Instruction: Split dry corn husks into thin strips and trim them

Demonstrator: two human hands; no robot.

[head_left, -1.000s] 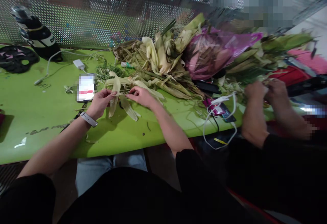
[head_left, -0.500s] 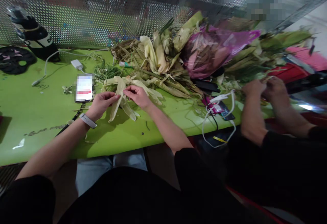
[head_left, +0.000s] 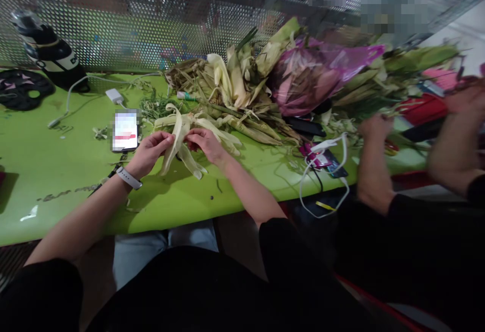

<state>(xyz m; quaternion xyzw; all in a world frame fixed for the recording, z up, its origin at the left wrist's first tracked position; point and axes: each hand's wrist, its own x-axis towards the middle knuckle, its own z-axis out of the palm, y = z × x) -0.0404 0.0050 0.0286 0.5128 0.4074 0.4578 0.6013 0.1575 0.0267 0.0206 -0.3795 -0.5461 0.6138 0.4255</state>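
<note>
My left hand (head_left: 152, 151) pinches the left edge of a pale corn husk (head_left: 179, 132) between thumb and fingers. From the other side my right hand (head_left: 204, 144) grips the same husk, its fingertips partly hidden behind it. The husk's upper end curls over to the left. Below my hands, more pale husk strips (head_left: 192, 162) hang down toward the green table (head_left: 159, 205). Just behind lie loose husks (head_left: 215, 129) and a heap of dry corn husks (head_left: 235, 84).
A lit phone (head_left: 125, 130) lies left of my hands, a dark bottle (head_left: 56, 54) farther back. To the right are a pink plastic bag (head_left: 314, 79), a white cable (head_left: 303, 190) and a co-worker's hands (head_left: 376, 129). Perforated metal (head_left: 132, 24) stands behind the table.
Both my hands have shifted slightly on the husk, and its upper end now curls left. The co-worker's right hand has moved away to the right.
</note>
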